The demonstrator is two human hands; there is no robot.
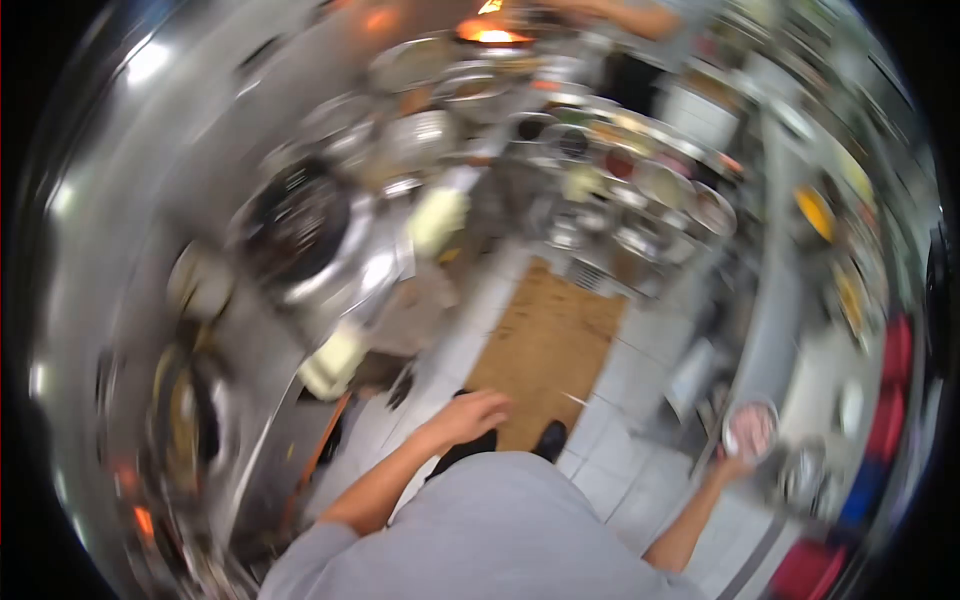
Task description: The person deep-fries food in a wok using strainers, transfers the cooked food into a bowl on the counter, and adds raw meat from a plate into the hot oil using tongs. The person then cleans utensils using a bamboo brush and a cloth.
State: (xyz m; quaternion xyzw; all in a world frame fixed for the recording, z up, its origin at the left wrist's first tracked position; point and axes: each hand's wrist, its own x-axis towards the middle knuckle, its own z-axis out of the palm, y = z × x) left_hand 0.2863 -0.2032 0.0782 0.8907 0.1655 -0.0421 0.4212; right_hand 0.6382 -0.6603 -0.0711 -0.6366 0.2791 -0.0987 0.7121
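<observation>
A round metal bowl [728,425] of pinkish pieces, which look like raw meat, is at the right by the edge of the long counter. My right hand [738,464] grips the near side of its rim, fingers partly hidden by the bowl. In front of my body, over the floor, my left hand [474,414] hangs with loosely bent fingers and nothing visible in it. Motion blurs much of the view.
A large dark wok [297,222] sits on the steel range at left. Ahead, several seasoning containers [620,160] stand in rows, and flames rise from a far pan [493,32] near another person's arm [630,14]. A brown mat [550,345] lies on the tiled floor.
</observation>
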